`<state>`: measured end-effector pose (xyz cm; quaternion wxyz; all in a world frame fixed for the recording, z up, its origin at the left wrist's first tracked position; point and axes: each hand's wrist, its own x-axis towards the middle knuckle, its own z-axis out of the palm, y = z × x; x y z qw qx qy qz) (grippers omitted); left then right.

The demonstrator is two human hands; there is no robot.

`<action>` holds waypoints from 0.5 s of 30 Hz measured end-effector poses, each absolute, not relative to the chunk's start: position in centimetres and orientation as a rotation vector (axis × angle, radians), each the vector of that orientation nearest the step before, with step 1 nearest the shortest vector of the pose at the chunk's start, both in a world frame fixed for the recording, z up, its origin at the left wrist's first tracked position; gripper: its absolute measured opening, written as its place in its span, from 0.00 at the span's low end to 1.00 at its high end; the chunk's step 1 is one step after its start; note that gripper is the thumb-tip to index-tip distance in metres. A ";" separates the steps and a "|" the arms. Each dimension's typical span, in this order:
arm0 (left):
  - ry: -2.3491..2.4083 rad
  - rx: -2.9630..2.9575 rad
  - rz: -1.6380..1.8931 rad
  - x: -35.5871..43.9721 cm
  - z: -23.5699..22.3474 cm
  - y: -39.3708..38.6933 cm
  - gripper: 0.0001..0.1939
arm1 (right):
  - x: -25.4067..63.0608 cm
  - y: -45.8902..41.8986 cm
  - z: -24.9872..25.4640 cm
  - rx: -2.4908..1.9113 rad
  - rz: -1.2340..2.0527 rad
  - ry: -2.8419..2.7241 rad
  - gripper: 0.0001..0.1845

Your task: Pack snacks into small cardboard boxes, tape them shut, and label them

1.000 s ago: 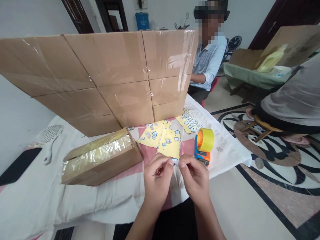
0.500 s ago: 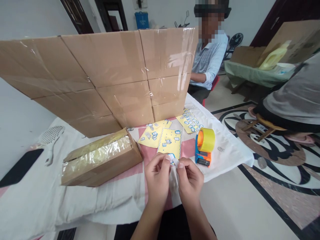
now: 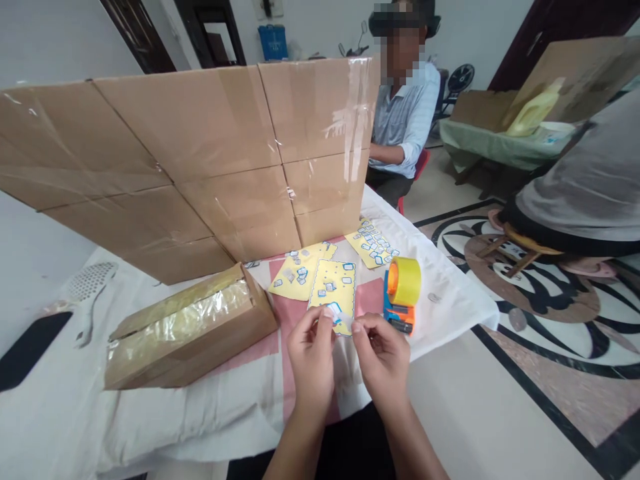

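Between thumb and finger, my left hand (image 3: 313,353) pinches a small white paper cut-out with a blue edge (image 3: 335,309). My right hand (image 3: 383,350) is closed in a pinch on the end of a small whitish, see-through piece (image 3: 347,321) that spans the gap between both hands. Just beyond my fingers lies a yellow sheet (image 3: 340,275) with a wavy border and several blue-edged cut-outs. A second yellow sheet (image 3: 287,283) partly lies under it, and a third yellow sheet (image 3: 367,250), crowded with cut-outs, is farther back to the right.
Right of the sheets stands an orange and blue tape dispenser (image 3: 406,313) with a yellow tape roll (image 3: 407,281). A tall cardboard panel (image 3: 220,147) rises behind. To the left are a taped cardboard box (image 3: 195,333), a slotted ladle (image 3: 90,287) and a black flat object (image 3: 33,350). Two people sit nearby.
My hands have drawn slightly apart, and more of the whitish see-through piece shows between them. The whole view has shifted a little, moving the surroundings left.
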<state>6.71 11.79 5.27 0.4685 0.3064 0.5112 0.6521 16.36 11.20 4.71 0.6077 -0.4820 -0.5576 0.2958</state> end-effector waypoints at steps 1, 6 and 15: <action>1.242 0.745 1.604 6.8 5.2 11.9 0.15 | 16.7 11.4 5.0 -1.110 0.654 -1.321 0.10; 1.221 0.688 1.635 7.0 5.2 12.4 0.17 | 17.8 12.4 6.2 -1.081 0.508 -1.547 0.08; 1.326 0.545 1.744 4.3 5.4 12.0 0.15 | 23.1 14.5 8.3 -0.824 0.061 -2.100 0.07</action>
